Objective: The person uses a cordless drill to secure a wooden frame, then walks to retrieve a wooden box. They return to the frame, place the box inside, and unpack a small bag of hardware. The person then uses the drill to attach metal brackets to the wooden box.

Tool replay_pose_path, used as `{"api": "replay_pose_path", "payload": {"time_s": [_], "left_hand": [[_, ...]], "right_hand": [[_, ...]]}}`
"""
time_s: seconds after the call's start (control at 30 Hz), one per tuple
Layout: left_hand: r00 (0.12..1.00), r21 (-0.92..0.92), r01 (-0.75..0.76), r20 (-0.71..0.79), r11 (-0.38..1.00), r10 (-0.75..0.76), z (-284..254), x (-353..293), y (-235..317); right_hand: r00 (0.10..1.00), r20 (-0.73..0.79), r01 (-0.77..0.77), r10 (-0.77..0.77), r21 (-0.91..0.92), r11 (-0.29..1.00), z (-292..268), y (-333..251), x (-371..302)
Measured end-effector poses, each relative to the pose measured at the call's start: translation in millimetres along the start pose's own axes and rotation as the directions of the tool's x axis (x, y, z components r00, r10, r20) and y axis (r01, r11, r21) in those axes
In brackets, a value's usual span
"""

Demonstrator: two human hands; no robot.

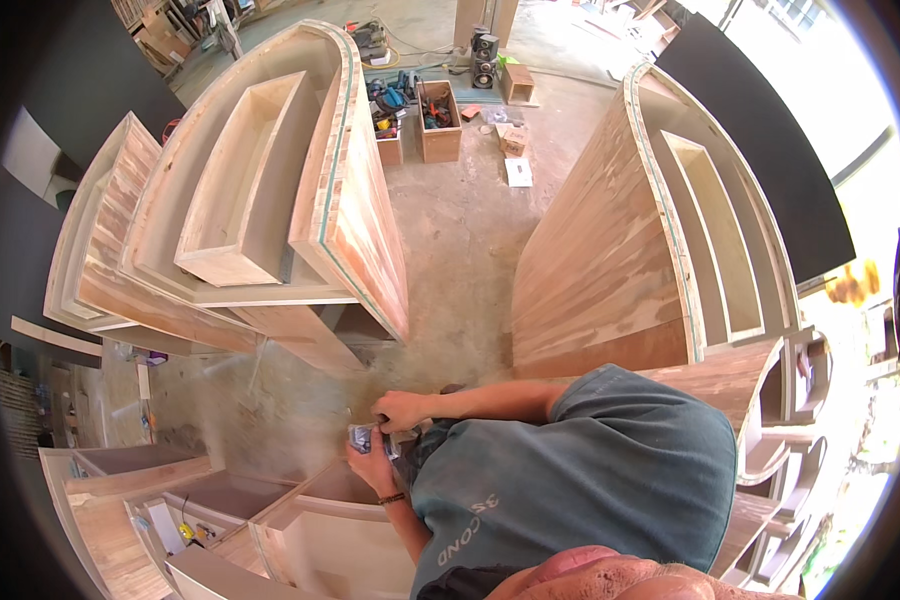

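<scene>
My left hand, with a dark bracelet at its wrist, is closed around a small clear packet with greyish-blue contents too small to make out. Just above it, my right hand has its fingers bent and drawn together beside the packet's upper edge. Whether those fingers grip the packet or something small is hidden. Both hands are close together in front of my dark green shirt, over the floor between the wooden cabinets.
Curved plywood cabinets stand at far left and far right. Low open compartments lie near my left arm. Farther off are wooden boxes of power tools, a black speaker and a small carton.
</scene>
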State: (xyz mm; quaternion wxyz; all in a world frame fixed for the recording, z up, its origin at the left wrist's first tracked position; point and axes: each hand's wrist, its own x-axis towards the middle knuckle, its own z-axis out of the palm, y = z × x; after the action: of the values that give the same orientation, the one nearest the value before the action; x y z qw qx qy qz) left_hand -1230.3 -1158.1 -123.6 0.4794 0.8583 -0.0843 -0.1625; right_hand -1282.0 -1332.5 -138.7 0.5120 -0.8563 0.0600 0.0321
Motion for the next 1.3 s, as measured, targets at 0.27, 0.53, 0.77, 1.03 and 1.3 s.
{"api": "replay_pose_path", "payload": {"time_s": [0.27, 0.53, 0.77, 1.03, 1.3], "left_hand": [[0.994, -0.175, -0.04, 0.097, 0.984, 0.058, -24.8, 46.8, 4.9], [0.913, -0.792, 0.371, 0.216, 0.485, -0.346, -65.3, 89.0, -35.0], [0.883, -0.888, 0.398, 0.302, 0.23, -0.36, -90.1, 151.9, -64.6], [0.94, -0.854, 0.325, 0.246, 0.406, -0.235, -105.5, 211.6, -50.0], [0.939, -0.852, 0.261, 0.116, 0.454, -0.323, -113.4, 228.1, 5.8]], "right_hand": [[0.965, -0.174, -0.228, 0.194, -0.205, 0.952, 26.3, -2.4, 64.5], [0.977, -0.012, -0.212, 0.211, -0.062, 0.975, 28.6, -45.4, 122.3], [0.927, 0.248, -0.366, 0.283, 0.423, 0.829, 45.0, -71.4, 177.5], [0.995, -0.067, 0.074, -0.067, 0.116, 0.99, 47.7, -94.9, 219.9], [0.85, -0.21, 0.5, -0.483, 0.036, 0.865, 6.4, -129.4, 229.8]]}}
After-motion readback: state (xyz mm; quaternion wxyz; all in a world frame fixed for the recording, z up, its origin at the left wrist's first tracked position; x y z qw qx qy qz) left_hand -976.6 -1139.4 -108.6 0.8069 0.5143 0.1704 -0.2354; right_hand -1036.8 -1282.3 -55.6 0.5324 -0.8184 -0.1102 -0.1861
